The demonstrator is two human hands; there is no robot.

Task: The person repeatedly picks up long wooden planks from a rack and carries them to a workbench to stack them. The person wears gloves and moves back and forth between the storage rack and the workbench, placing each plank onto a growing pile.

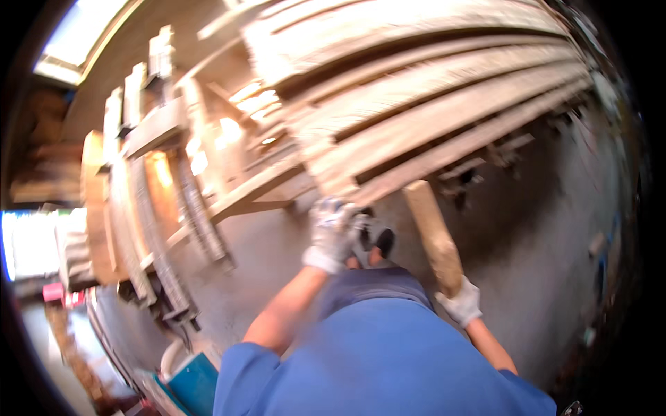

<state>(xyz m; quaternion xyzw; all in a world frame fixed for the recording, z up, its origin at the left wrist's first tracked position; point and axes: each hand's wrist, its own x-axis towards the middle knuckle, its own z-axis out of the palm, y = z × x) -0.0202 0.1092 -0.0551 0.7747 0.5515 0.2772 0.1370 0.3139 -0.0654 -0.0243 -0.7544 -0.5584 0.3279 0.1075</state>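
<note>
My right hand (pixel 461 303), in a white work glove, is closed round the near end of a short wooden board (pixel 434 232). The board is held out ahead at a tilt, its far end close to the edge of a stack of long planks (pixel 430 118). My left hand (pixel 330 232), gloved as well, is at the near left corner of that stack. It appears to touch the lowest plank's end, but motion blur hides how its fingers are set and whether they grip anything.
To the left stands a wooden rack or frame with long metal bar clamps (pixel 163 236). A wooden beam (pixel 257 186) runs from it toward the stack. A teal container (pixel 193 383) is at the lower left. Grey concrete floor (pixel 513 277) lies around my feet.
</note>
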